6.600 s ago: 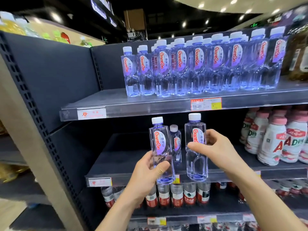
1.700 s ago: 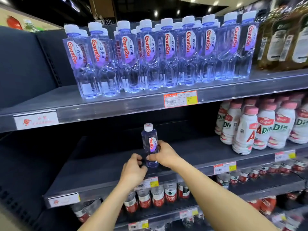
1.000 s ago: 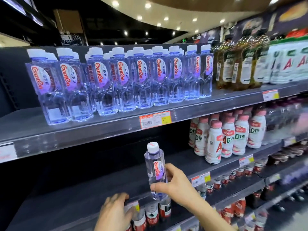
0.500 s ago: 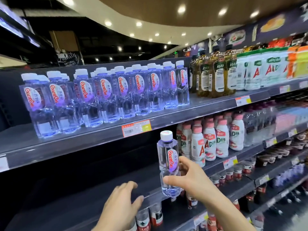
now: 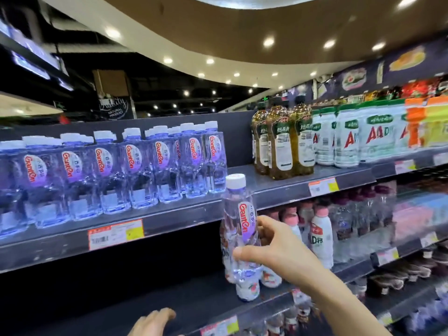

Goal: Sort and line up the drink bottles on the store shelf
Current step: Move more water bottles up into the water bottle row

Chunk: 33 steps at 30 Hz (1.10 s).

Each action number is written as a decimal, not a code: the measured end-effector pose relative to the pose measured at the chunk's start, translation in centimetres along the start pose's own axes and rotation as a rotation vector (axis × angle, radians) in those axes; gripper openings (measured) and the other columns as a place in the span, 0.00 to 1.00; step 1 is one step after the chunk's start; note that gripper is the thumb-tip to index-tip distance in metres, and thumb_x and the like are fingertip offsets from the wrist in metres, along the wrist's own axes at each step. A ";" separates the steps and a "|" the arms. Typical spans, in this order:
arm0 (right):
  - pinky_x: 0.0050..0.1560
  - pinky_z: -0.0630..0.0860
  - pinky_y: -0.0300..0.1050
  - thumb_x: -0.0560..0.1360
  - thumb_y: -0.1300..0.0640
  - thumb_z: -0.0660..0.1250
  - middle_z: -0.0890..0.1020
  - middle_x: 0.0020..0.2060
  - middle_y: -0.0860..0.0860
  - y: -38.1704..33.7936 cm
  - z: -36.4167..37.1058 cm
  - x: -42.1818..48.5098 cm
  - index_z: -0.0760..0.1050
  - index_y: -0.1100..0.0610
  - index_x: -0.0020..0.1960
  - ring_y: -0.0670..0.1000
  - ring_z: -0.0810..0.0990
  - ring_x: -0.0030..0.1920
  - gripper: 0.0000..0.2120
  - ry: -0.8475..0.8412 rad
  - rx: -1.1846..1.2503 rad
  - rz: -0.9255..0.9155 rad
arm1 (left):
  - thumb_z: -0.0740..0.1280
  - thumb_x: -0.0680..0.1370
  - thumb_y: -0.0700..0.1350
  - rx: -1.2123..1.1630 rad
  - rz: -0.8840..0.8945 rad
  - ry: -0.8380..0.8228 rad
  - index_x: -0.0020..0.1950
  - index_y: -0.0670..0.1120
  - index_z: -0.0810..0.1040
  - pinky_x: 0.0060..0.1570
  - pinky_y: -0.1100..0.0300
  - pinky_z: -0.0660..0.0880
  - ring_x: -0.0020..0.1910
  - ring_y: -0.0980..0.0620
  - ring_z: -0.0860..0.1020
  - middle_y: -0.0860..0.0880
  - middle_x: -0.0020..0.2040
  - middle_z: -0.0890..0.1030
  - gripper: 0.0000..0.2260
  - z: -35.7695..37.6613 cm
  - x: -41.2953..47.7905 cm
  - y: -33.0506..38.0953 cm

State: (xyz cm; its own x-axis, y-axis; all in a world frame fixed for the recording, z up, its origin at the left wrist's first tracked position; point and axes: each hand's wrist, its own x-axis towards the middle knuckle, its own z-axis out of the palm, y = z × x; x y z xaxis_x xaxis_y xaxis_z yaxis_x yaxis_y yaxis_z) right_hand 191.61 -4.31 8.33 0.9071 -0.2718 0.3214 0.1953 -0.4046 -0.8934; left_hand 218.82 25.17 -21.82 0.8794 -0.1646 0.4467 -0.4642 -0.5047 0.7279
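Setting: retail shop, drinks aisle. Evidence: dark tiered shelves with price tags on their front edges; rows of identical water bottles; brown drink bottles; white milk-drink bottles; ceiling spotlights overhead.

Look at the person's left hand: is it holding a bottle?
No, the left hand is open and empty, while the right hand grips the small water bottle.

Reads "Ganten" in red on the small water bottle inside the right grip; same on the row of water bottles up-left of it. "AD" in red on white packs up-right. "NATURAL PRODUCT" on a dark sign far above-left. Price tags too blurred to read.
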 end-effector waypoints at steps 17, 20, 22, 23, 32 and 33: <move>0.52 0.82 0.53 0.65 0.49 0.83 0.88 0.52 0.53 -5.7 -9.7 13.3 0.82 0.53 0.58 0.49 0.88 0.49 0.25 -0.039 0.126 -0.085 | 0.63 0.74 0.56 0.574 0.647 0.110 0.50 0.51 0.81 0.48 0.62 0.76 0.50 0.55 0.76 0.56 0.46 0.81 0.13 -11.3 -1.2 34.9; 0.43 0.79 0.43 0.70 0.55 0.80 0.89 0.48 0.50 -6.3 -9.7 14.9 0.81 0.54 0.58 0.44 0.88 0.44 0.18 -0.048 0.130 -0.086 | 0.63 0.76 0.52 0.630 0.686 0.234 0.56 0.44 0.82 0.60 0.55 0.72 0.57 0.46 0.77 0.49 0.55 0.81 0.16 -11.6 0.7 36.7; 0.48 0.81 0.48 0.70 0.55 0.81 0.89 0.47 0.48 -6.3 -9.5 16.0 0.82 0.54 0.58 0.46 0.88 0.47 0.19 -0.039 0.121 -0.094 | 0.63 0.75 0.54 0.698 0.603 0.261 0.64 0.43 0.79 0.65 0.45 0.72 0.63 0.42 0.75 0.45 0.63 0.79 0.22 -11.6 2.2 36.8; 0.53 0.82 0.53 0.69 0.54 0.82 0.89 0.46 0.48 -6.1 -9.3 16.6 0.82 0.54 0.58 0.48 0.88 0.48 0.19 -0.029 0.109 -0.091 | 0.62 0.74 0.55 0.734 0.544 0.245 0.67 0.43 0.77 0.66 0.41 0.72 0.66 0.40 0.74 0.44 0.65 0.78 0.25 -11.5 2.8 36.7; 0.45 0.77 0.46 0.70 0.50 0.81 0.86 0.47 0.49 -3.0 -7.6 19.7 0.82 0.55 0.55 0.49 0.81 0.48 0.18 -0.024 -0.034 0.005 | 0.68 0.70 0.57 0.830 0.406 0.135 0.61 0.46 0.80 0.60 0.44 0.77 0.64 0.44 0.72 0.45 0.63 0.78 0.24 -9.7 3.5 34.6; 0.46 0.77 0.46 0.70 0.50 0.81 0.86 0.47 0.48 -2.8 -7.4 19.8 0.82 0.55 0.55 0.49 0.81 0.48 0.17 -0.026 -0.038 0.001 | 0.70 0.70 0.56 0.832 0.402 0.140 0.60 0.46 0.81 0.59 0.43 0.78 0.64 0.43 0.72 0.45 0.62 0.78 0.22 -9.6 3.5 34.5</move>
State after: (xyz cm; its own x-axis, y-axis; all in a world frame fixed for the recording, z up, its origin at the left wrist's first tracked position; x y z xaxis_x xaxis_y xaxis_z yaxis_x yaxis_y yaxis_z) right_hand 206.21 -15.00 19.53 0.9167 -0.2498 0.3119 0.1804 -0.4377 -0.8808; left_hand 204.86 15.27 9.87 0.6235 -0.3821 0.6821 -0.4583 -0.8854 -0.0770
